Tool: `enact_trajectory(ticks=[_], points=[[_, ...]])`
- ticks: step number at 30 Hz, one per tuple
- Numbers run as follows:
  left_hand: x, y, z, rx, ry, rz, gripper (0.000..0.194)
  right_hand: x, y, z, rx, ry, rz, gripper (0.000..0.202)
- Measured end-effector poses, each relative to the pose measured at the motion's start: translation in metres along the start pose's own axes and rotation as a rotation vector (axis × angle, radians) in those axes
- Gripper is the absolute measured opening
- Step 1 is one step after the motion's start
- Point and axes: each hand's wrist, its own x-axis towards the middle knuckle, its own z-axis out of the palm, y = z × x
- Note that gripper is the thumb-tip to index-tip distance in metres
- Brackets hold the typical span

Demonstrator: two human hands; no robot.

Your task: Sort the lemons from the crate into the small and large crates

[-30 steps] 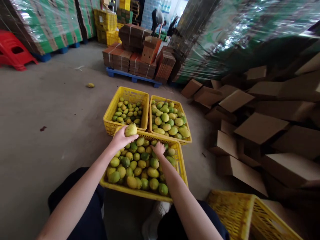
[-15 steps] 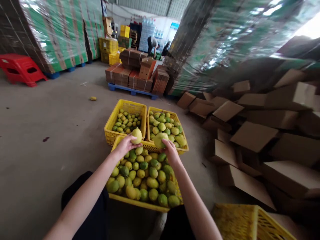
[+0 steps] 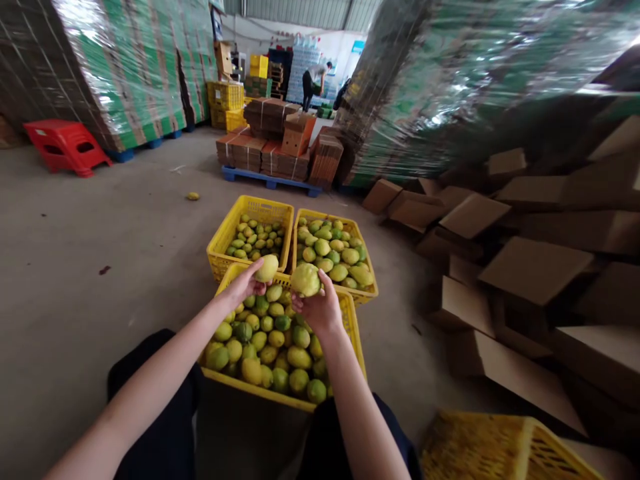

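My left hand (image 3: 249, 283) is closed round a pale yellow lemon (image 3: 267, 268). In my right hand (image 3: 323, 305) is a larger, bumpy yellow-green lemon (image 3: 305, 280), its top facing me. Both hands hover over the far part of the near yellow crate (image 3: 250, 385), which is heaped with green and yellow lemons (image 3: 277, 338). Behind it stand two more yellow crates side by side. The left one (image 3: 219, 257) has smaller lemons low inside it; the right one (image 3: 371, 267) is filled higher with larger ones.
Open cardboard boxes (image 3: 537, 270) lie piled on the right. An upturned-looking yellow crate (image 3: 475, 443) is at the lower right. Ahead, flattened cartons rest on a blue pallet (image 3: 270, 180). A stray lemon (image 3: 193, 196) and a red stool (image 3: 67, 143) are left. A person (image 3: 313, 83) stands far back.
My right hand has turned its lemon and brought it left, nearer the other one. The left hand has shifted slightly left with its lemon. The far person has straightened up somewhat.
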Motion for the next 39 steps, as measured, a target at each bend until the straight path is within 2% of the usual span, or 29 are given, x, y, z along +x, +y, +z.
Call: enact_trajectory(ticks=[2,4,7,10,14,17,21,24,27,30,35,39], points=[[0.000,-0.002,0.002,0.018,-0.022,0.085,0.071,0.001,-0.002,-0.006,-0.022,-0.046,-0.068,0.042],[-0.002,-0.005,0.006,0.040,-0.067,0.201,0.076,0.003,-0.003,-0.011,-0.051,-0.054,-0.207,0.038],[-0.004,-0.009,0.012,0.059,-0.118,0.329,0.075,0.006,-0.005,-0.014,-0.055,-0.090,-0.377,0.054],[-0.002,-0.009,0.018,0.055,-0.097,0.382,0.072,0.008,-0.004,-0.012,-0.029,-0.103,-0.435,0.054],[0.001,-0.002,0.024,0.044,-0.057,0.457,0.073,0.012,-0.001,-0.015,-0.174,-0.035,-0.552,0.064],[0.001,0.004,0.027,0.068,-0.030,0.463,0.069,0.016,0.002,-0.022,-0.393,0.012,-0.758,0.065],[-0.002,0.007,0.025,0.122,0.007,0.491,0.066,0.019,0.006,-0.027,-0.720,0.161,-1.037,0.058],[-0.003,0.006,0.024,0.145,-0.024,0.483,0.064,0.019,0.008,-0.024,-0.775,0.184,-1.178,0.060],[-0.004,0.008,0.024,0.148,-0.073,0.459,0.063,0.022,0.009,-0.019,-0.686,0.164,-1.238,0.057],[-0.004,0.009,0.025,0.158,-0.083,0.460,0.062,0.024,0.011,-0.018,-0.659,0.165,-1.232,0.060],[-0.002,0.008,0.025,0.154,-0.084,0.487,0.061,0.022,0.015,-0.021,-0.822,0.198,-1.254,0.068],[-0.001,0.007,0.025,0.138,-0.092,0.503,0.059,0.019,0.013,-0.019,-0.920,0.227,-1.334,0.062]])
